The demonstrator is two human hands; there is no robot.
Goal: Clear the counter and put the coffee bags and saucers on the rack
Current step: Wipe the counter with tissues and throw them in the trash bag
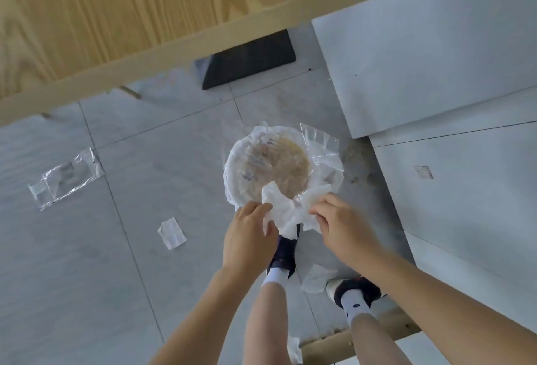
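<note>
I hold a round beige saucer (286, 167) out over the floor, still inside white foam wrap and clear plastic (321, 148). My left hand (250, 236) pinches the crumpled white wrap (286, 212) at the saucer's near edge. My right hand (343, 223) grips the same wrap from the right side. Both hands are close together, just below the saucer. The saucer's near rim is hidden by the wrap.
A wooden counter top (101, 15) runs along the top left. White cabinet fronts (436, 44) stand on the right. Clear plastic (65, 177), a paper scrap (172, 233) and a tissue (318, 277) lie on the grey tile floor near my feet. A black block (250, 62) sits under the counter.
</note>
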